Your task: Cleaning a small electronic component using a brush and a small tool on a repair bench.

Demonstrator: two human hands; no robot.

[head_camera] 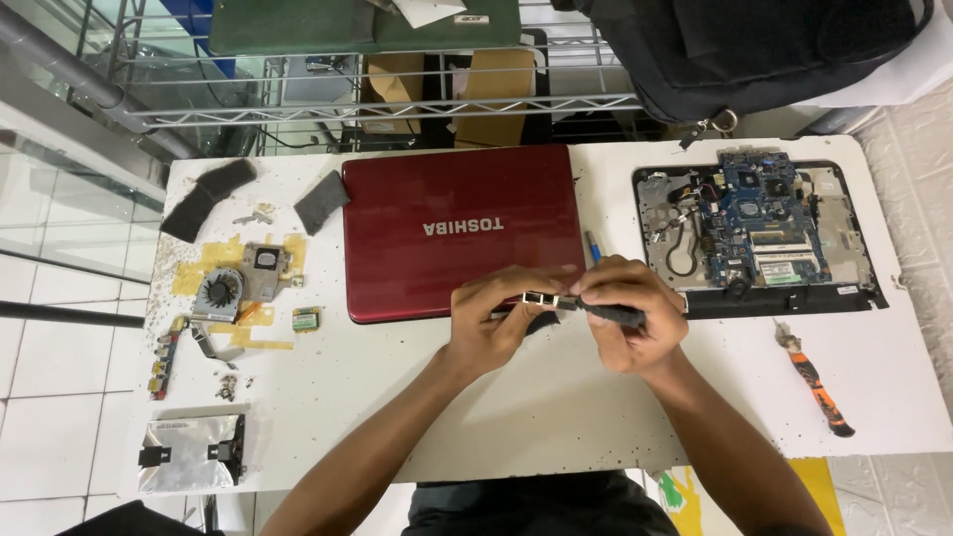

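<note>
Over the near middle of the white worktop (556, 417), head view, 1 entry per item as I read it from my station:

Item 1: left hand (488, 323). Fingers curled shut, pinching a small rectangular metal bracket (541, 298) by its left end, thumb below, fingertips above.

Item 2: right hand (627, 323). Closed around a dark-handled tool (613, 315), probably a small screwdriver; its tip points left and meets the bracket's right end.

Item 3: relation. The bracket lies between the 2 hands, long axis running left to right, in line with the tool's shaft. Both hands are at it, and the left carries it. It is held just above the worktop, at the front edge of the closed red laptop (462, 230).

Item 4: surroundings. An opened laptop base with blue circuit board (759, 230) lies well apart to the right; an orange-handled tool (816, 382) sits near its lower corner. A cooling fan (220, 293), loose screws (228, 385) and a silver drive (192, 454) lie far left.
</note>
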